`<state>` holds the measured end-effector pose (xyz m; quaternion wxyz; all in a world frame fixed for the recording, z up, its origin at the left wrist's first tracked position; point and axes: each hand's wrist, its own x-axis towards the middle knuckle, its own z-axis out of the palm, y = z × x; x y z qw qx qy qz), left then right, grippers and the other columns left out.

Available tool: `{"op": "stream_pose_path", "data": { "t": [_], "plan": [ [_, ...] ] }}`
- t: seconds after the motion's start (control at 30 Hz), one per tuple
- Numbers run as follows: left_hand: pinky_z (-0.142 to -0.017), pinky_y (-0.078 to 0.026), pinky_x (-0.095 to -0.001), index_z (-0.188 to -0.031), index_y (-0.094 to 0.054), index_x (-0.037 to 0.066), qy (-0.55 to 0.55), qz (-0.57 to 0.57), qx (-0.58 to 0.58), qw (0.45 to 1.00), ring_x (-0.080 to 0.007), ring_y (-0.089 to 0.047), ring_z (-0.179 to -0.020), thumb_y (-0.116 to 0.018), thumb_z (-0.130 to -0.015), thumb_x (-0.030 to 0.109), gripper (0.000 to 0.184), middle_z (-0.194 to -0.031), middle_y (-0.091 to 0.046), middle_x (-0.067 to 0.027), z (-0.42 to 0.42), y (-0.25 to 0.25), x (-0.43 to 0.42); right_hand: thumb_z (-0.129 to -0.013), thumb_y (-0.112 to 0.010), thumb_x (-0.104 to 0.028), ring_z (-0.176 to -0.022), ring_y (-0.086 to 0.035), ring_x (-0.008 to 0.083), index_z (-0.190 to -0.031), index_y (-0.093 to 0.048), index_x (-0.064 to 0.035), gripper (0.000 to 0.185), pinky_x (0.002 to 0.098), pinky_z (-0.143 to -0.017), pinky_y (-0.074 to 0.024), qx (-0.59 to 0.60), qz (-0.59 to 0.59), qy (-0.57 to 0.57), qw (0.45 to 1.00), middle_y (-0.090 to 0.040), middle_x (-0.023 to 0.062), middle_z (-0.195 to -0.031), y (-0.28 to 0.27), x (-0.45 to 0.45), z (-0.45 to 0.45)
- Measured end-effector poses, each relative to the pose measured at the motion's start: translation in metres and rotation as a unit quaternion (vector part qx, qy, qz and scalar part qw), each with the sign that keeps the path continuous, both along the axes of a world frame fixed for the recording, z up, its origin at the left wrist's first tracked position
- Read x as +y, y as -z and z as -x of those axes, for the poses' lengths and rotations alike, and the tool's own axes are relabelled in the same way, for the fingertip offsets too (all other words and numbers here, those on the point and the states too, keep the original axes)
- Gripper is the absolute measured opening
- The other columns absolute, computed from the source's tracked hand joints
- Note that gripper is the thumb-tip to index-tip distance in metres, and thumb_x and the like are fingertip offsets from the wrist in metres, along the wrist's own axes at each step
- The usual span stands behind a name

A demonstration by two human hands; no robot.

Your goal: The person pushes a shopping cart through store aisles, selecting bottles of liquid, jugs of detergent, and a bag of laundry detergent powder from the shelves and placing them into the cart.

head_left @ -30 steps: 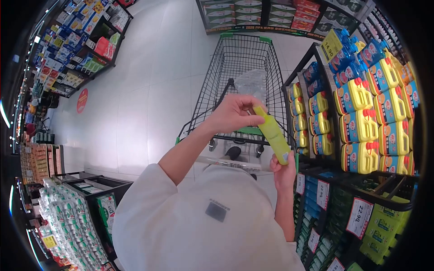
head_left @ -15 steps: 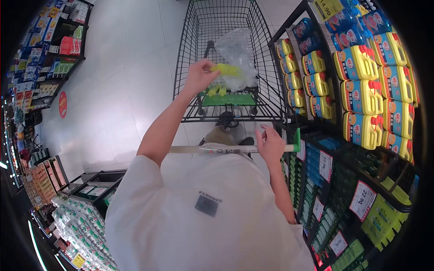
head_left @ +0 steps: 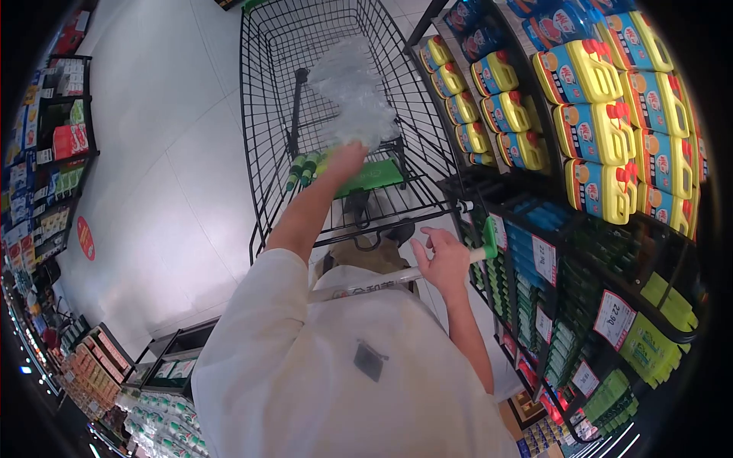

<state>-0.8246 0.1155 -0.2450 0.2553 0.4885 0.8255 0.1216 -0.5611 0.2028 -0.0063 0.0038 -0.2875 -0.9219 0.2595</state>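
My left hand (head_left: 350, 159) reaches down into the black wire shopping cart (head_left: 256, 137), over the near part of the basket. Its fingers are blurred and partly hidden, so whether it holds something cannot be made out. Crumpled clear plastic (head_left: 351, 91) lies just beyond the fingers. Beside the hand are small green bottles (head_left: 303, 169) and something yellow-green, with a green panel (head_left: 374, 177) at the near end. My right hand (head_left: 445, 259) rests at the right end of the cart's handle (head_left: 374, 282), thumb and fingers apart, not wrapped round the bar.
On the right stand shelves with yellow jugs (head_left: 592, 137), blue bottles (head_left: 561, 27) and price tags (head_left: 615, 317). Shelves of boxed goods (head_left: 69, 141) line the left side. Stacked bottle packs (head_left: 164, 420) stand at lower left. A round red sticker (head_left: 85, 238) marks the pale floor.
My left hand has moved nearer and lower in the cart; the yellow-green packet it pinched is no longer clearly visible. My right hand stays at the handle. The view has turned slightly.
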Motion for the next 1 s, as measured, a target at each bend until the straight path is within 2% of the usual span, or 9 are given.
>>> {"op": "stream_pose_path", "data": {
  "t": [0.13, 0.23, 0.33, 0.47, 0.53, 0.67, 0.77, 0.87, 1.0],
  "plan": [
    [-0.078, -0.054, -0.0501, -0.106, -0.058, 0.004, 0.047, 0.003, 0.004, 0.999, -0.039, -0.066, -0.092, -0.051, -0.088, 0.009, 0.02, -0.107, -0.06, -0.0188, -0.002, 0.014, -0.007, -0.082, -0.074, -0.03, -0.064, -0.061, 0.0248, -0.098, -0.068, -0.0109, 0.026, 0.0383, -0.055, -0.0476, -0.009, 0.004, 0.008, 1.0, -0.058, 0.0038, -0.071, 0.0, 0.0, 0.001],
    [-0.08, -0.054, -0.0498, -0.113, -0.056, 0.004, 0.041, 0.066, -0.027, 0.997, -0.0398, -0.066, -0.095, -0.05, -0.089, 0.01, 0.025, -0.111, -0.061, -0.0227, -0.003, 0.023, -0.009, -0.081, -0.074, -0.03, -0.064, -0.061, 0.0245, -0.097, -0.068, -0.0108, 0.026, 0.0382, -0.055, -0.0475, -0.011, 0.007, 0.01, 1.0, -0.058, 0.0037, -0.071, -0.001, 0.0, 0.003],
    [-0.081, -0.054, -0.0491, -0.117, -0.054, 0.004, 0.042, 0.065, -0.041, 0.996, -0.0404, -0.066, -0.096, -0.048, -0.091, 0.009, 0.027, -0.114, -0.061, -0.0254, -0.007, 0.031, -0.016, -0.081, -0.074, -0.03, -0.064, -0.061, 0.0245, -0.098, -0.068, -0.0107, 0.026, 0.0381, -0.055, -0.0475, -0.013, 0.012, 0.012, 1.0, -0.058, 0.0035, -0.07, -0.002, 0.001, 0.005],
    [-0.085, -0.053, -0.0484, -0.12, -0.053, 0.004, 0.033, 0.064, -0.054, 0.996, -0.0411, -0.064, -0.101, -0.049, -0.09, 0.006, 0.03, -0.115, -0.061, -0.0261, -0.002, 0.044, -0.019, -0.081, -0.074, -0.03, -0.064, -0.061, 0.0242, -0.097, -0.069, -0.0103, 0.026, 0.0376, -0.056, -0.048, -0.011, 0.006, 0.014, 1.0, -0.059, 0.0034, -0.071, -0.003, 0.0, 0.008],
    [-0.092, -0.05, -0.0475, -0.123, -0.054, 0.003, 0.04, 0.104, -0.114, 0.987, -0.0406, -0.061, -0.109, -0.053, -0.085, 0.005, 0.037, -0.118, -0.061, -0.0247, 0.002, 0.045, -0.015, -0.081, -0.074, -0.03, -0.065, -0.062, 0.0242, -0.097, -0.069, -0.0098, 0.026, 0.0374, -0.057, -0.049, -0.018, 0.017, 0.018, 1.0, -0.06, 0.0039, -0.072, -0.006, 0.001, 0.01],
    [-0.098, -0.047, -0.0461, -0.124, -0.055, 0.004, 0.027, 0.099, -0.128, 0.987, -0.0393, -0.058, -0.115, -0.057, -0.08, 0.006, 0.044, -0.123, -0.06, -0.0231, 0.005, 0.041, -0.018, -0.081, -0.074, -0.03, -0.066, -0.063, 0.0246, -0.096, -0.069, -0.0094, 0.026, 0.0377, -0.058, -0.05, -0.004, -0.01, 0.01, 1.0, -0.061, 0.0046, -0.073, -0.004, 0.003, 0.012],
    [-0.099, -0.047, -0.0451, -0.12, -0.06, 0.003, -0.042, 0.084, -0.148, 0.985, -0.0377, -0.058, -0.116, -0.058, -0.078, 0.005, 0.042, -0.125, -0.06, -0.0227, -0.004, 0.011, -0.025, -0.081, -0.074, -0.029, -0.067, -0.064, 0.0262, -0.096, -0.069, -0.0091, 0.026, 0.0386, -0.059, -0.0509, 0.007, 0.008, 0.023, 1.0, -0.063, 0.0056, -0.075, -0.01, 0.004, 0.015],
    [-0.093, -0.049, -0.0443, -0.11, -0.065, 0.002, -0.071, 0.009, -0.144, 0.987, -0.0375, -0.062, -0.108, -0.061, -0.079, 0.007, 0.032, -0.113, -0.066, -0.0221, 0.0, -0.01, -0.039, -0.082, -0.074, -0.03, -0.068, -0.065, 0.0273, -0.095, -0.069, -0.0091, 0.026, 0.0388, -0.061, -0.0514, -0.009, 0.005, 0.02, 1.0, -0.065, 0.0062, -0.078, -0.004, 0.007, 0.02],
    [-0.074, -0.055, -0.0353, -0.094, -0.069, 0.002, -0.137, -0.161, -0.249, 0.945, -0.0271, -0.07, -0.077, -0.067, -0.084, 0.009, 0.012, -0.084, -0.07, -0.0164, 0.008, -0.106, -0.045, -0.082, -0.072, -0.033, -0.072, -0.067, 0.0282, -0.094, -0.069, -0.0094, 0.026, 0.0403, -0.064, -0.0529, -0.009, -0.014, 0.019, 1.0, -0.068, 0.0069, -0.083, 0.003, 0.01, 0.023]
  ]
}}
